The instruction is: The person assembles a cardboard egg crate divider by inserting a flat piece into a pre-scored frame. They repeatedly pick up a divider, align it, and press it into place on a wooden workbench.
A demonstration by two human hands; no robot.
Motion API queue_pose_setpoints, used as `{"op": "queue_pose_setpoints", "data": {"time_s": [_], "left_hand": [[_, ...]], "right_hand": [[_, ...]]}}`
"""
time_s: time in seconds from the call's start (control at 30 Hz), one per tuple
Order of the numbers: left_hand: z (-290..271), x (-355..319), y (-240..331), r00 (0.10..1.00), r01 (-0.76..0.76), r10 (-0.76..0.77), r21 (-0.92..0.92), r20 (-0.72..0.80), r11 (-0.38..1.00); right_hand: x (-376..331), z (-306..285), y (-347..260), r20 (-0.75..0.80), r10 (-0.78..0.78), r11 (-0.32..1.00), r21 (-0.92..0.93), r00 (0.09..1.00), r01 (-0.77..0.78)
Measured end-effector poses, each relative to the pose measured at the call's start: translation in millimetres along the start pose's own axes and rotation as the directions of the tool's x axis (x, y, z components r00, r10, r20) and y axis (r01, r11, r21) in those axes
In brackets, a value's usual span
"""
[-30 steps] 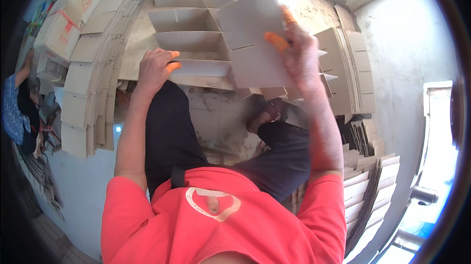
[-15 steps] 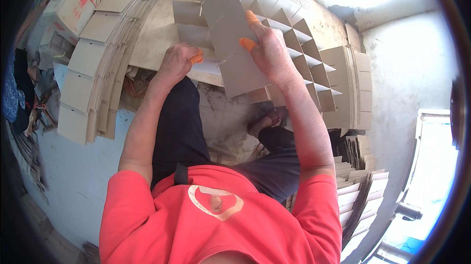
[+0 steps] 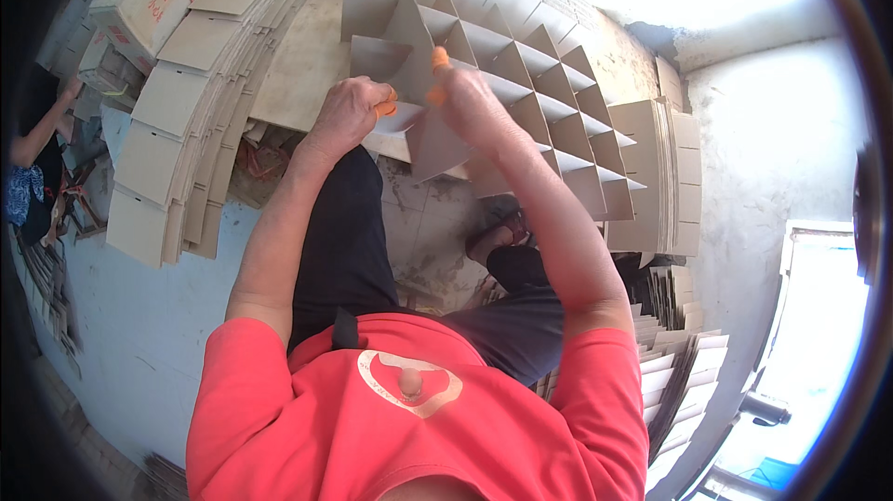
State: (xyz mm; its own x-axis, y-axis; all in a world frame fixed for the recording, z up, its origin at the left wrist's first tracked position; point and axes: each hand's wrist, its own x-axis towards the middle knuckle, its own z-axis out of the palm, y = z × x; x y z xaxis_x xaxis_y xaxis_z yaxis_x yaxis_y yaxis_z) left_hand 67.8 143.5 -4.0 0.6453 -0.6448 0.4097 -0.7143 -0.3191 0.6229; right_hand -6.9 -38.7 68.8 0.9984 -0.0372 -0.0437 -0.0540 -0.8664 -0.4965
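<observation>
A slotted cardboard strip [image 3: 431,149] stands on edge across the left part of a cardboard divider grid [image 3: 544,90]. My right hand [image 3: 468,103] is closed around its upper edge, with orange covers on the thumb and a finger. To the left, my left hand [image 3: 351,116] is closed, its orange-covered fingertips beside the left end of a cross strip [image 3: 398,120]. Whatever those fingers pinch is hidden. More cross strips [image 3: 377,57] stick out leftward past the upright strip.
The grid rests on a wooden table [image 3: 302,64]. Stacked slotted cardboard strips [image 3: 167,133] line the left, and another stack [image 3: 651,175] stands at the right by the wall. Cardboard bundles [image 3: 684,375] lie lower right. At far left another person's arm [image 3: 42,138] shows beside a box [image 3: 139,3].
My right hand has moved left and turned the strip from tilted and broad-faced to upright on edge, down among the cross strips. My left hand has shifted slightly right. Another person's arm has appeared at far left.
</observation>
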Motion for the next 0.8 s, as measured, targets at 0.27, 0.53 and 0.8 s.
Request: {"op": "queue_pose_setpoints", "data": {"time_s": [0.27, 0.53, 0.8], "left_hand": [[-3.8, 0.1, 2.8, 1.0, 0.017, -0.017, 0.009, -0.003, 1.0], [-5.0, -0.2, -3.4, 0.999, -0.042, 0.04, 0.062, 0.034, 0.997], [-1.6, 24.7, 20.4, 0.98, -0.197, 0.193, 0.157, 0.04, 0.968]], "right_hand": [[6.5, -17.8, -23.1, 0.129, -0.027, 0.975, -0.217, 0.991, 0.055], [15.7, -6.1, -5.7, 0.207, -0.029, 0.983, -0.174, 0.978, 0.066], [9.1, -68.9, 185.7, -0.529, 0.157, 0.725, -0.512, 0.834, -0.461]]}}
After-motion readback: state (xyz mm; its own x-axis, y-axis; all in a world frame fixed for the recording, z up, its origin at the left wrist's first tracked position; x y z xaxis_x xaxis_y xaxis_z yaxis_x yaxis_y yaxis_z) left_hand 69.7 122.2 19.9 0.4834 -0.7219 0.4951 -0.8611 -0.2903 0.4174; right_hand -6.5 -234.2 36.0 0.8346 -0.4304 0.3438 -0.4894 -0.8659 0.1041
